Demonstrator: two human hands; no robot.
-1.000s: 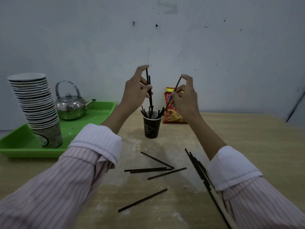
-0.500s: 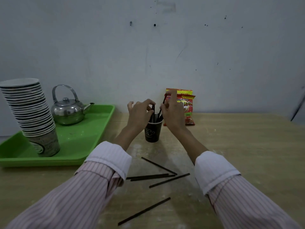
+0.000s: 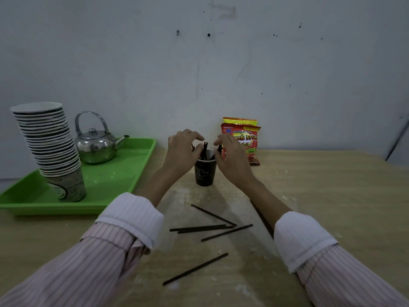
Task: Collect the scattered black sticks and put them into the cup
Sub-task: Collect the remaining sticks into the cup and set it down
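Observation:
A black paper cup [image 3: 205, 173] stands at the table's middle back with several black sticks [image 3: 205, 150] upright in it. My left hand [image 3: 180, 152] hovers at the cup's left rim and my right hand [image 3: 232, 159] at its right rim. Both have their fingers curved and apart over the stick tops. Several loose sticks lie nearer to me: one slanted [image 3: 213, 215], a pair side by side [image 3: 200, 228], one angled [image 3: 226, 232] and one closest [image 3: 195, 269]. More sticks [image 3: 262, 218] are partly hidden under my right forearm.
A green tray [image 3: 124, 180] at the left holds a leaning stack of paper cups [image 3: 51, 149] and a steel kettle [image 3: 96, 145]. Snack packets [image 3: 242, 134] lean on the wall behind the cup. The wall closes off the back of the table.
Both hands came down from above the cup, lowering their sticks into it. The fingers have since loosened around the stick tops. The loose sticks on the table have not moved.

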